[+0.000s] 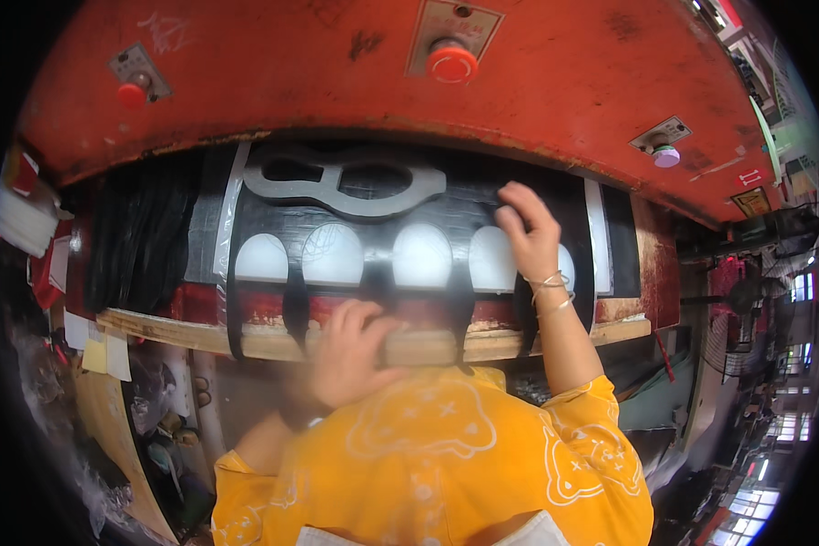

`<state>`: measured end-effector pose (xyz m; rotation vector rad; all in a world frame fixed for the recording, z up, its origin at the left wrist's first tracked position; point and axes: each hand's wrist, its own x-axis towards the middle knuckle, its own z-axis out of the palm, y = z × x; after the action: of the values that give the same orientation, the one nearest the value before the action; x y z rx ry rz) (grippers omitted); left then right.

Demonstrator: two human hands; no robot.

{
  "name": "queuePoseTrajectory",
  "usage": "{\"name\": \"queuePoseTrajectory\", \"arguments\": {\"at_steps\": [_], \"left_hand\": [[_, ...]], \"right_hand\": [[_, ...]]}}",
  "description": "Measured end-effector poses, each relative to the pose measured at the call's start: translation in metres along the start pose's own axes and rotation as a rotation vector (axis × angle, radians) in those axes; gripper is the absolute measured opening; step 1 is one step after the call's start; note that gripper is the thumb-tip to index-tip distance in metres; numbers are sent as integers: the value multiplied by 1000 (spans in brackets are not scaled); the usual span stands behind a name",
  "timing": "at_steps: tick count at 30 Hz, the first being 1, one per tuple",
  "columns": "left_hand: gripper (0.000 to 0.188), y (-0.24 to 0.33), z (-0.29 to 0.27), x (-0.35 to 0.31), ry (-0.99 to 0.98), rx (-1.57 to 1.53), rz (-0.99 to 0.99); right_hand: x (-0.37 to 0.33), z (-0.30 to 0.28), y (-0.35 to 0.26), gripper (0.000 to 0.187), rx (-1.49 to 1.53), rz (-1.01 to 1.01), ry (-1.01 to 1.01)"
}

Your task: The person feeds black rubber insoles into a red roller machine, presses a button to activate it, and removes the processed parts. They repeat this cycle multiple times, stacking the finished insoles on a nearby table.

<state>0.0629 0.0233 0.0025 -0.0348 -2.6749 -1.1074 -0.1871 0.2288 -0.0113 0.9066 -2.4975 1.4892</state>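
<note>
A black sheet (446, 207) lies across the work table, with several round-topped openings (422, 257) along its front that show white beneath. Narrow black strips between them hang over the wooden front edge. On the sheet's far left part rests a grey cutting die (382, 202) with two loops. My right hand (535, 235) hovers over the sheet's right part, right of the die and apart from it, fingers loosely bent and holding nothing visible. Near the front edge, between the hanging strips, is my left hand (350, 350), somewhat blurred, thumb apart from the fingers; nothing shows in it.
A red machine beam (555, 91) spans the far side, bearing a large red push button (452, 64), a smaller red button (133, 93) and a pale purple one (666, 156). Black strips (146, 237) are piled at the left. A fan (742, 300) stands at the right.
</note>
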Motion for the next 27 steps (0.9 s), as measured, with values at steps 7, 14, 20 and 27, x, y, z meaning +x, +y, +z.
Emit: {"name": "queuePoseTrajectory", "arguments": {"at_steps": [7,14,20,27], "left_hand": [[52,-24,26,37,50,184,-59],[48,-41,18,85,136,204,18],[43,-43,13,100,150,208,13],[43,-41,15,100,183,187,22]], "right_hand": [[94,-114,-20,58,-403,-332,1043],[113,-130,10,64,-342,-301,886],[15,-94,11,43,-139,0,241],[-33,-65,-1,64,-601,-49,-345]]}}
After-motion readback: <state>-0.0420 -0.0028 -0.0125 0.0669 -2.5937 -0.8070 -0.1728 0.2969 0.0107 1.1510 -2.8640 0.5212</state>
